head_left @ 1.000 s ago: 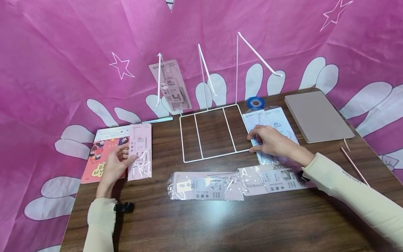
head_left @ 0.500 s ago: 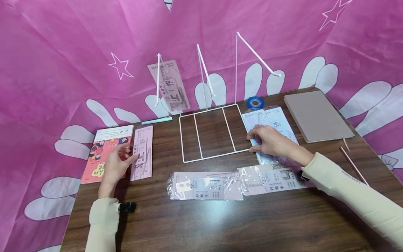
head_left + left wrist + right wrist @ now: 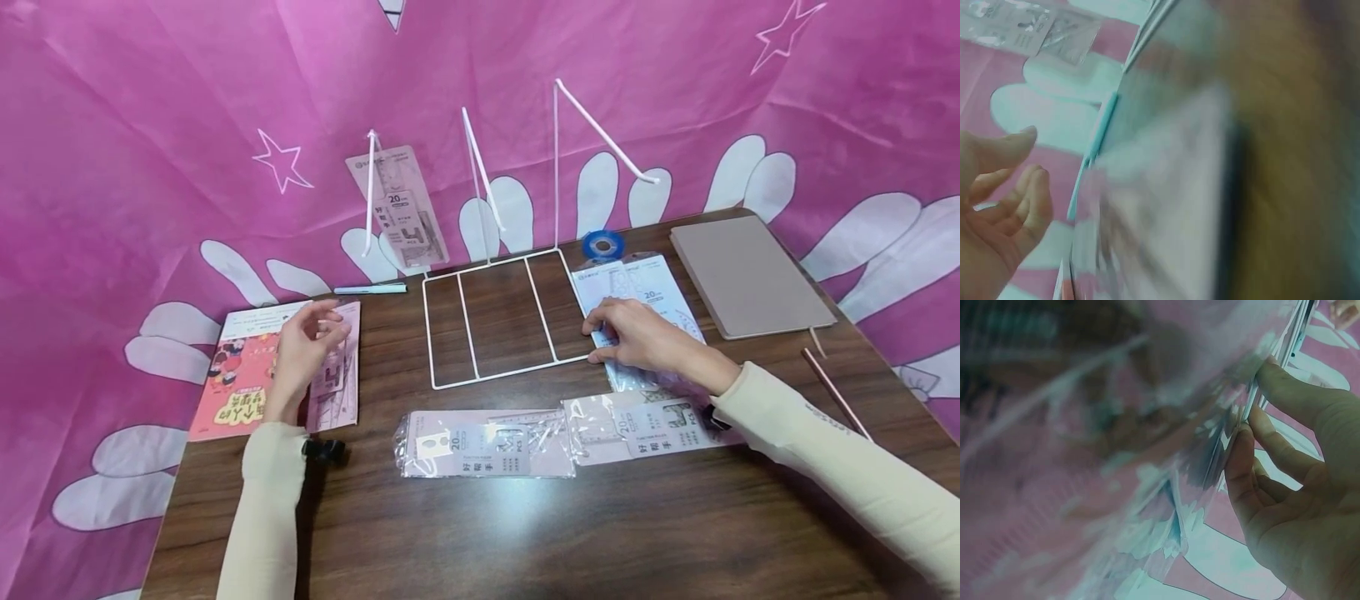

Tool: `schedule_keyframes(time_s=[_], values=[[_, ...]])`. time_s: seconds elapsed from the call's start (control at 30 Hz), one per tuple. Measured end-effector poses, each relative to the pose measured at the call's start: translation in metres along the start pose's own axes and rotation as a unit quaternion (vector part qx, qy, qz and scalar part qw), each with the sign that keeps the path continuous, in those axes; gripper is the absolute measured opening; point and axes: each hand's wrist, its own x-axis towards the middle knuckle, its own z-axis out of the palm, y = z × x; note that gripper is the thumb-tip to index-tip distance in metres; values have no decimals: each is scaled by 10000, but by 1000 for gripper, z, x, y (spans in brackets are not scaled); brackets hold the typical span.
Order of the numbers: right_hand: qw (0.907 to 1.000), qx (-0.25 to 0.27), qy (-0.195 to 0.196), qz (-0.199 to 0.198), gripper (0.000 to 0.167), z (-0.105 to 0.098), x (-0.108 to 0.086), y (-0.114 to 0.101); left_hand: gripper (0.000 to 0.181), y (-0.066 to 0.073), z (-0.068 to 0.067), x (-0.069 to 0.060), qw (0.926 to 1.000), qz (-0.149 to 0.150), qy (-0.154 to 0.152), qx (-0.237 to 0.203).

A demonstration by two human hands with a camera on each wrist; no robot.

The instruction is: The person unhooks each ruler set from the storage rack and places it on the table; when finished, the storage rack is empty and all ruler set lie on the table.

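Observation:
My left hand hovers over a pink ruler-set packet, fingers loosely curved, holding nothing; it hides part of the packet. In the left wrist view the hand stands apart from the blurred packet. At the right front corner of a white wire display rack, my right hand pinches the frame with thumb and curled fingers. Under that hand lies a light blue ruler packet. Close up, the right hand has its fingertips at a thin edge. Another ruler packet hangs from the rack's left hook.
Two pink ruler packets lie end to end in front of the rack. A red book is at left, a light blue pen behind. Blue tape, a grey notebook and a rose-coloured pen lie at right.
The pink packet by my left hand shifted slightly right, off the red book. My left hand then moved up and right, away from its grip spot. My right hand stayed in place.

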Motion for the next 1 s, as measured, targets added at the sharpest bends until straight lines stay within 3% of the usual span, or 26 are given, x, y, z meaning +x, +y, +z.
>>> schedule_keyframes(time_s=[0.17,0.27,0.4,0.5,0.63,1.0], values=[[10000,-17,-30,-34,33,0,0,-1,42,31,23,21,9973,733,-61,-44],[10000,-12,-39,-25,33,0,0,-2,45,39,36,37,9960,849,-95,-248],[10000,25,-40,21,32,0,0,-2,46,33,51,65,9931,823,-49,-836],[10000,16,-5,39,32,0,0,-2,46,26,62,82,9858,883,-105,-1425],[10000,-9,17,8,32,0,-1,-2,42,31,71,92,9772,762,-174,-1972],[10000,7,-27,52,32,-2,-1,-2,26,41,88,102,9805,463,-115,-1909]])
